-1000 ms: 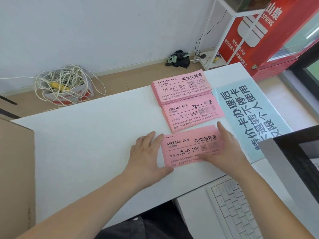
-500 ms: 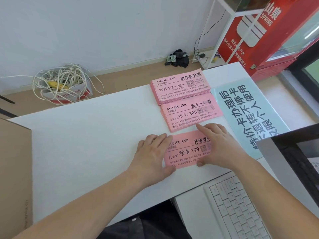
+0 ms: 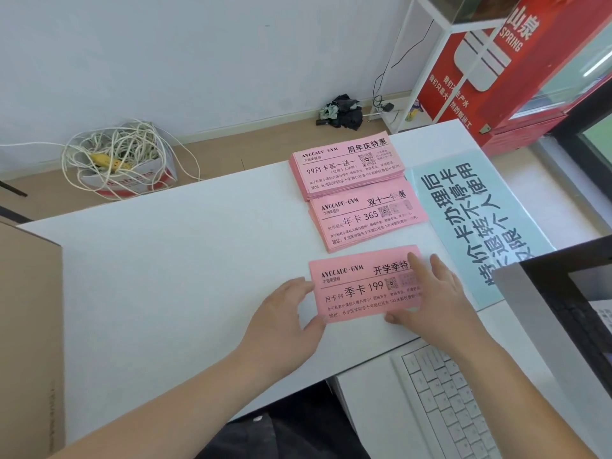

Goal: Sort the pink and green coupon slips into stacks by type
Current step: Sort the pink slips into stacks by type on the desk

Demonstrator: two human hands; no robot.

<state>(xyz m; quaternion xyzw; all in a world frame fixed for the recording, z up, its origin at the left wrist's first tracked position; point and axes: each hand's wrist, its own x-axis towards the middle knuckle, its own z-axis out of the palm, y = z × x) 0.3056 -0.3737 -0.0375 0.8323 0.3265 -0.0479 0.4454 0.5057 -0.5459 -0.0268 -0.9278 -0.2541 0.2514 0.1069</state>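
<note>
Three stacks of pink coupon slips lie in a column on the white table (image 3: 172, 276). The far stack (image 3: 347, 167) reads 99, the middle stack (image 3: 366, 215) reads 365, the near stack (image 3: 361, 286) reads 199. My left hand (image 3: 288, 316) touches the near stack's left edge, with the thumb at its lower left corner. Over the stack's right end lies my right hand (image 3: 427, 299), fingers straight and the thumb at the lower edge. No green slips are in view.
A pale blue printed sheet (image 3: 477, 223) lies right of the stacks. A white keyboard (image 3: 443, 399) and a monitor (image 3: 569, 319) sit at the near right. A cardboard box (image 3: 29, 342) stands at the left. Beyond the table are a cable-filled box (image 3: 122, 160) and a red cooler (image 3: 516, 61).
My left hand slid off the near stack's top to its left edge. My right hand shifted right, uncovering more of the print.
</note>
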